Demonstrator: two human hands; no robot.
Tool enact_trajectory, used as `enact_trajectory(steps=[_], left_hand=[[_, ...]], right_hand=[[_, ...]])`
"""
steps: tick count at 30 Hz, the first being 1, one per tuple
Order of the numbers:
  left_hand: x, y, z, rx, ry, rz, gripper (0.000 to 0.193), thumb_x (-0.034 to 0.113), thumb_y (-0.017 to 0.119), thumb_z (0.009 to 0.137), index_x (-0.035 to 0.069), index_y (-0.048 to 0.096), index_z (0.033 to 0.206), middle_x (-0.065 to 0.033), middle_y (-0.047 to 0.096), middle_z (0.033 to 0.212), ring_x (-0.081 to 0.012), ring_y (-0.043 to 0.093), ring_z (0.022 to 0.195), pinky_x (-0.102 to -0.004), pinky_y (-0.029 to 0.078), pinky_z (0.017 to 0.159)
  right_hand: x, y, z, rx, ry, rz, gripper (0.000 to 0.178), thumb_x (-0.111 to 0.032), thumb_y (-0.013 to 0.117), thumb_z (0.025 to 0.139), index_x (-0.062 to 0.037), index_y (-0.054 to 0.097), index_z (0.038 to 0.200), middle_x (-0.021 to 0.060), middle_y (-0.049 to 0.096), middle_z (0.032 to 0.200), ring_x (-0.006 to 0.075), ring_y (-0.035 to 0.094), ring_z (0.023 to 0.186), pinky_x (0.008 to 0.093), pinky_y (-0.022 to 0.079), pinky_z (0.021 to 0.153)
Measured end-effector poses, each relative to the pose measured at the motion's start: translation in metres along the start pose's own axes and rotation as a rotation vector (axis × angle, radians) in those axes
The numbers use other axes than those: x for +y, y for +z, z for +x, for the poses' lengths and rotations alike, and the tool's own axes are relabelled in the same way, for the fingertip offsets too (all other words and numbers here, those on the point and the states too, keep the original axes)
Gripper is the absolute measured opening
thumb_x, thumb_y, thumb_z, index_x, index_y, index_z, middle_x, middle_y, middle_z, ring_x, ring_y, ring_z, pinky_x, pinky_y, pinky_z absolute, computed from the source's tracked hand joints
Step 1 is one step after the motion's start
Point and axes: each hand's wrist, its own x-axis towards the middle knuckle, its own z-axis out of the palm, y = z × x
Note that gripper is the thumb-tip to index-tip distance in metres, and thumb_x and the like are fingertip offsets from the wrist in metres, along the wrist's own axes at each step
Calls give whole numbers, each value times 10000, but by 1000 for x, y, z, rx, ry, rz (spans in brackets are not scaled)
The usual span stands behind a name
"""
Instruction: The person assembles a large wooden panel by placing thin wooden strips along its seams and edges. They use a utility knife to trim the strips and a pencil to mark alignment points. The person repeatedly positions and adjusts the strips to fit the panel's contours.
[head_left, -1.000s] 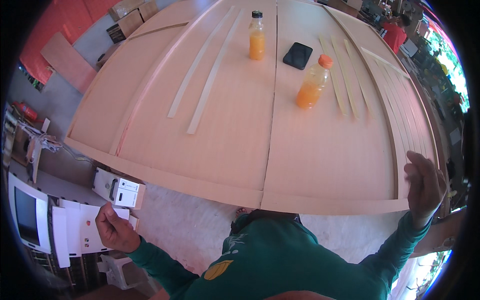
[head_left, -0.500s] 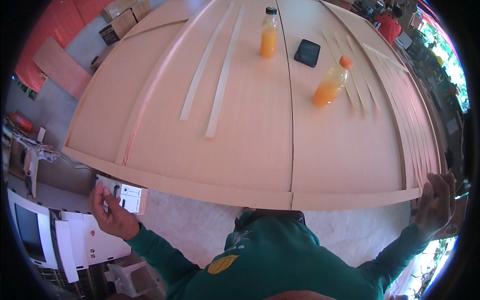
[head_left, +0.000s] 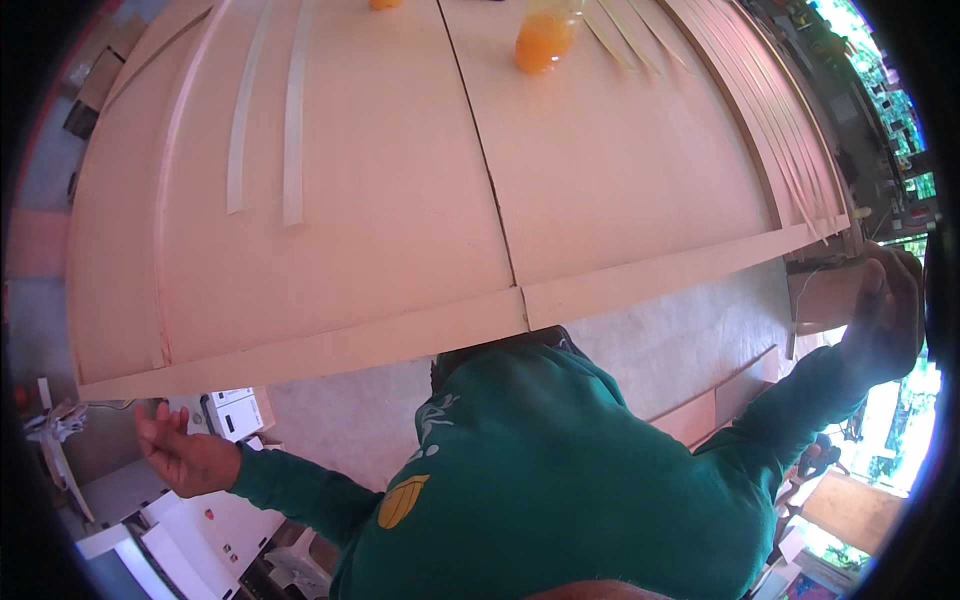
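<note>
A large pale wood panel [head_left: 390, 220] with raised edge strips and a dark seam spreads out before me. My left hand [head_left: 188, 458] is off its near left corner, palm up, fingers loosely bent and apart, holding nothing. Out past the near right corner, my right hand [head_left: 885, 315] is raised with fingers loosely bent; it is dark and slightly blurred, and I see nothing in it. Two flat pale strips [head_left: 293, 140] lie on the left half of the panel. Several thin strips [head_left: 770, 130] run along its right side, some ends reaching over the near edge strip.
A bottle of orange drink [head_left: 545, 42] stands on the panel, its top cut off by the view. Another orange bottle [head_left: 386, 4] barely shows. White equipment [head_left: 235, 412] is below the left corner. At right are a brown box [head_left: 830, 298] and boards [head_left: 720, 395] on the floor.
The view has shifted, so the panel sits higher and turned, and the bottles have slid toward the top rim. Both hands now show farther from the panel's near corners, with the right one raised.
</note>
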Motion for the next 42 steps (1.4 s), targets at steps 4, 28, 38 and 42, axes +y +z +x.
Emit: enact_trajectory(steps=[4, 28, 38, 42], left_hand=[[1, 1, -2, 24, 17, -14, 361, 277, 732, 1110, -66, 807, 1191, -118, 788, 954, -157, 682, 780, -276, 560, 698], [36, 29, -2, -116, 112, -3, 293, 224, 813, 1040, -29, 786, 1185, -94, 784, 1125, -156, 696, 896, -268, 546, 742], [111, 136, 49, -1197, 566, 39, 228, 144, 776, 1038, 18, 752, 1227, -140, 726, 1151, -255, 707, 1002, -328, 584, 796], [65, 188, 52, -1270, 448, 150, 344, 264, 843, 992, 7, 741, 1198, -154, 770, 1066, -266, 746, 961, -375, 600, 808]], right_hand=[[9, -2, -9, -3, -58, -53, 153, 35, 713, 1045, 129, 753, 1158, 229, 784, 1041, 310, 744, 929, 372, 587, 817], [56, 22, -37, 6, 310, -164, 167, -136, 785, 1046, 12, 846, 1094, 112, 849, 1054, 193, 805, 946, 320, 630, 823], [65, 56, -41, 38, 251, -29, 125, -55, 701, 1088, 48, 772, 1095, 123, 756, 981, 191, 686, 832, 322, 534, 728], [79, 56, -56, 31, 227, -33, 107, -42, 705, 1087, 45, 765, 1070, 110, 747, 968, 181, 668, 804, 315, 523, 714]])
